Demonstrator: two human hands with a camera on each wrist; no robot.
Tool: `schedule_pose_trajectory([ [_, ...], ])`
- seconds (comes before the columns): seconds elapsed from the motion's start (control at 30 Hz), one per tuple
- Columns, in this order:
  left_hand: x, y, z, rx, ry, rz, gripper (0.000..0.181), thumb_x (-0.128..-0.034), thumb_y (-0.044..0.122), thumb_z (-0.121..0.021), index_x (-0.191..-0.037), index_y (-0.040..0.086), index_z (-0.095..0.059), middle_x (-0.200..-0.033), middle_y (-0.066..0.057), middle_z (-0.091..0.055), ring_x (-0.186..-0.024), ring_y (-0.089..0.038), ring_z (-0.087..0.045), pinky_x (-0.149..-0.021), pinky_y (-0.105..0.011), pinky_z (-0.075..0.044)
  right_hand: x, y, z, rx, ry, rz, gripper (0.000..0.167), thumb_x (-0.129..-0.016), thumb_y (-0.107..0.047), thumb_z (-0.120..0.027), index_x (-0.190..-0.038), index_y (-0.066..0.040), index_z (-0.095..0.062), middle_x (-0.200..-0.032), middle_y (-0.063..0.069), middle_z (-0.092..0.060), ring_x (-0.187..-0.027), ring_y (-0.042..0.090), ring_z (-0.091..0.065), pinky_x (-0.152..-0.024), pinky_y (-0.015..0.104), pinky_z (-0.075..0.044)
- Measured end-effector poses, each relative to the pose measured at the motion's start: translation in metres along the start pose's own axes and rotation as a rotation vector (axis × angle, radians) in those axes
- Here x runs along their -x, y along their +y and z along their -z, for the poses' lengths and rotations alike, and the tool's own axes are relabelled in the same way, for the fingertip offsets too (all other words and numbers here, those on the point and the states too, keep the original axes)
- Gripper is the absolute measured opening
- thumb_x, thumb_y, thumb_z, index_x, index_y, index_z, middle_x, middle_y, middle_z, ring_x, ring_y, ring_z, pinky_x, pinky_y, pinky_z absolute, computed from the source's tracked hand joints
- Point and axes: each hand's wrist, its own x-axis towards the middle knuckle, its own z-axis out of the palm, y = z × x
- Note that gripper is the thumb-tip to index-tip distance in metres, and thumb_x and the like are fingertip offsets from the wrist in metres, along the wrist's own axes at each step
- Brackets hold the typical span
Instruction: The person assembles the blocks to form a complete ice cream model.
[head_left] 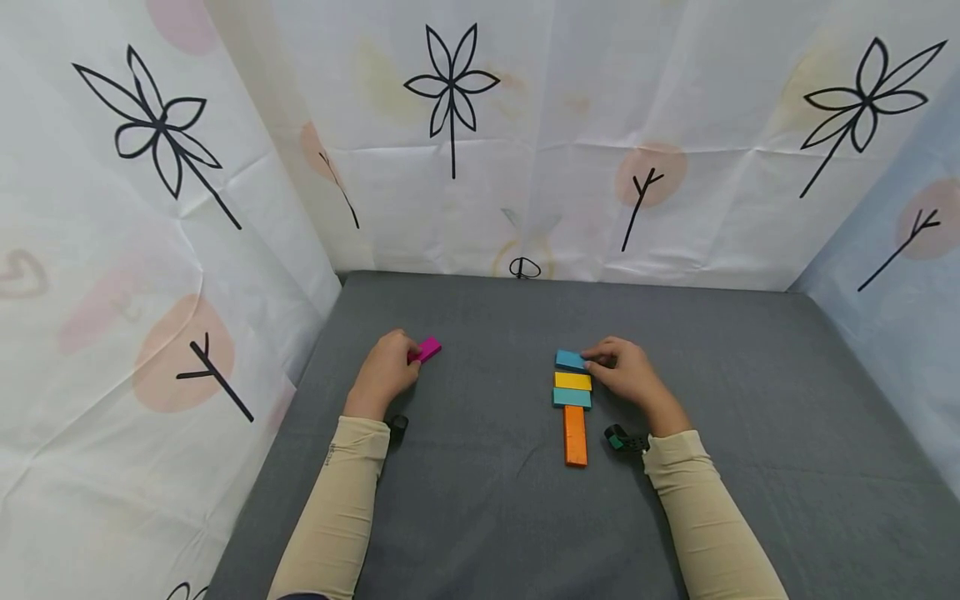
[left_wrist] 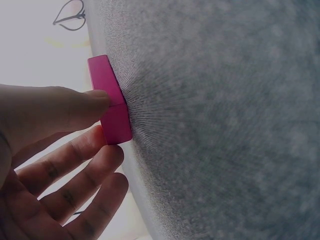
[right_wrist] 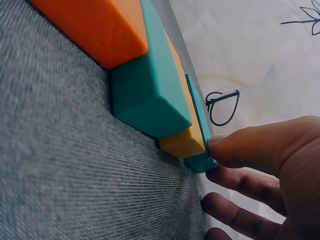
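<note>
On the left of the grey cloth, my left hand (head_left: 386, 372) pinches a magenta block (head_left: 429, 350) between thumb and fingers; the left wrist view shows the same magenta block (left_wrist: 111, 102) against the cloth. My right hand (head_left: 624, 372) pinches the right end of a blue block (head_left: 571, 361). Nearer me lie a yellow block (head_left: 572, 381) and a teal block (head_left: 572, 397), both crosswise. Below them an orange block (head_left: 575, 436) points lengthwise towards me. In the right wrist view the orange block (right_wrist: 100, 30) and teal block (right_wrist: 150, 90) touch.
A grey cloth (head_left: 480, 500) covers the table. White patterned sheets (head_left: 540, 192) hang behind it and at both sides. A dark wrist camera (head_left: 398, 429) sits by the left wrist, and another camera (head_left: 626, 439) by the right wrist, close to the orange block.
</note>
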Motion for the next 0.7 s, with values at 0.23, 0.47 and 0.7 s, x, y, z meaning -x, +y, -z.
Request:
schedule_pose_trajectory([
  [0.23, -0.0008, -0.0018, -0.0003, -0.006, 0.002, -0.011, 0.023, -0.0965, 0.002, -0.072, -0.118, -0.005, -0.078, -0.107, -0.017, -0.07, -0.096, -0.03, -0.067, -0.091, -0.049, -0.058, 0.0021, -0.0041, 0.0002, 0.003, -0.007, 0.013, 0.023, -0.1, -0.008, -0.07, -0.12, 0.001, -0.079, -0.117, 0.018, -0.07, -0.095, 0.027, -0.061, -0.078, 0.039, -0.05],
  [0.47, -0.0016, -0.0024, -0.001, -0.013, 0.005, -0.016, 0.023, -0.0964, 0.002, -0.072, -0.117, -0.005, -0.079, -0.107, -0.018, -0.07, -0.096, -0.03, -0.067, -0.092, -0.049, -0.059, 0.0038, -0.0069, -0.0016, -0.005, -0.005, 0.018, 0.022, -0.1, -0.008, -0.07, -0.119, 0.0, -0.08, -0.118, 0.018, -0.07, -0.096, 0.028, -0.06, -0.076, 0.037, -0.049],
  [0.7, -0.001, -0.0019, -0.0001, -0.004, 0.003, -0.017, 0.023, -0.0966, 0.001, -0.071, -0.117, -0.006, -0.078, -0.108, -0.019, -0.071, -0.096, -0.03, -0.066, -0.092, -0.049, -0.058, 0.0034, -0.0061, -0.0031, -0.014, -0.008, 0.007, 0.022, -0.1, -0.008, -0.069, -0.118, 0.0, -0.08, -0.12, 0.019, -0.07, -0.097, 0.028, -0.06, -0.077, 0.037, -0.048],
])
